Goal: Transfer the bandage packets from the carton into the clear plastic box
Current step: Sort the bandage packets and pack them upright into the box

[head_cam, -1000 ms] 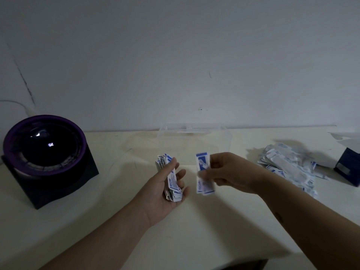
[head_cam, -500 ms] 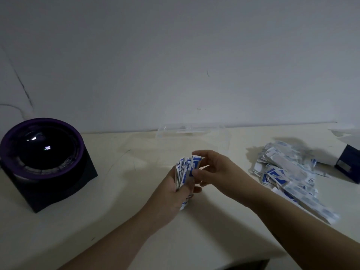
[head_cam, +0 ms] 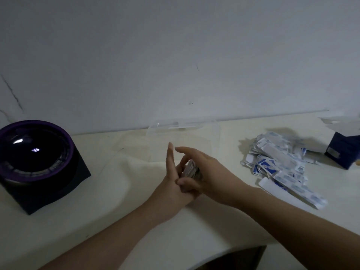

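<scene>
A stack of blue-and-white bandage packets (head_cam: pixel 191 168) sits squeezed between my two hands just in front of the clear plastic box (head_cam: pixel 155 137). My left hand (head_cam: pixel 171 191) holds the stack from below, one digit pointing straight up. My right hand (head_cam: pixel 214 172) lies over the stack and grips it, thumb under it and forefinger stretched toward the box. Most of the stack is hidden by the hands. A loose pile of bandage packets (head_cam: pixel 278 160) lies on the table to the right. The dark blue carton (head_cam: pixel 342 152) stands open at the far right.
A black block with a purple-rimmed round dish (head_cam: pixel 37 152) stands at the left of the cream table (head_cam: pixel 97 221). The wall runs directly behind the box. The table's front edge curves away at the lower right.
My right hand brought its single packet onto the stack in my left hand, then closed over the whole stack. The hands stayed in front of the box.
</scene>
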The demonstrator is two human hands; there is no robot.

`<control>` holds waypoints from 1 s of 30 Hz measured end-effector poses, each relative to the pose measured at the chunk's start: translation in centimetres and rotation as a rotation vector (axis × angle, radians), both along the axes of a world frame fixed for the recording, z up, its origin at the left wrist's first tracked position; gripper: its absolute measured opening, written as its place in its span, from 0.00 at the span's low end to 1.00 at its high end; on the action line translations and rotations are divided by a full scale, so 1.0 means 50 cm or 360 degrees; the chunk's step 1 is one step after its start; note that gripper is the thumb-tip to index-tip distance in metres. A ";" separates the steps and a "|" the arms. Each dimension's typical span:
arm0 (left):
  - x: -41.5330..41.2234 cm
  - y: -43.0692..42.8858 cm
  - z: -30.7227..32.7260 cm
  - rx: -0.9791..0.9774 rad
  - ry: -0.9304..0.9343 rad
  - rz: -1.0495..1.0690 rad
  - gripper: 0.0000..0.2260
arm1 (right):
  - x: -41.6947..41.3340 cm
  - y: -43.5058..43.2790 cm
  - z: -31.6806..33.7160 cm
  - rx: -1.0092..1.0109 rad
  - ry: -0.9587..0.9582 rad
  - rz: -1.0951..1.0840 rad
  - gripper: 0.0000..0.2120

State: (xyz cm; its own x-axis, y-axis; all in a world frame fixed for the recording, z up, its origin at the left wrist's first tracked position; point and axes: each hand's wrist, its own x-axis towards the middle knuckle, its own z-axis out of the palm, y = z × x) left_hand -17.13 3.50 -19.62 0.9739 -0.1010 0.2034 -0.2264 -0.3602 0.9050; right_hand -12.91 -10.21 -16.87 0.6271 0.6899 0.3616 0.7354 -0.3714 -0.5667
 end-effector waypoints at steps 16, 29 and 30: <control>-0.001 0.027 -0.030 -0.0210 0.0086 0.0166 0.49 | 0.007 0.016 -0.033 0.0497 0.0298 0.0024 0.43; -0.025 0.030 -0.017 -0.0063 0.0138 -0.0013 0.49 | 0.022 -0.018 -0.022 0.0486 0.0981 0.0172 0.15; -0.026 0.028 -0.017 -0.0018 0.0108 -0.0009 0.49 | 0.025 -0.022 -0.021 0.0464 0.1036 0.0205 0.17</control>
State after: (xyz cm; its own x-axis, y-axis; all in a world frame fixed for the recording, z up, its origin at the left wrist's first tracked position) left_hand -18.44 4.89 -20.46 0.9849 -0.1044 0.1382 -0.1664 -0.3487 0.9224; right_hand -11.65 -11.31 -17.93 0.6981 0.7053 0.1232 0.2428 -0.0713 -0.9674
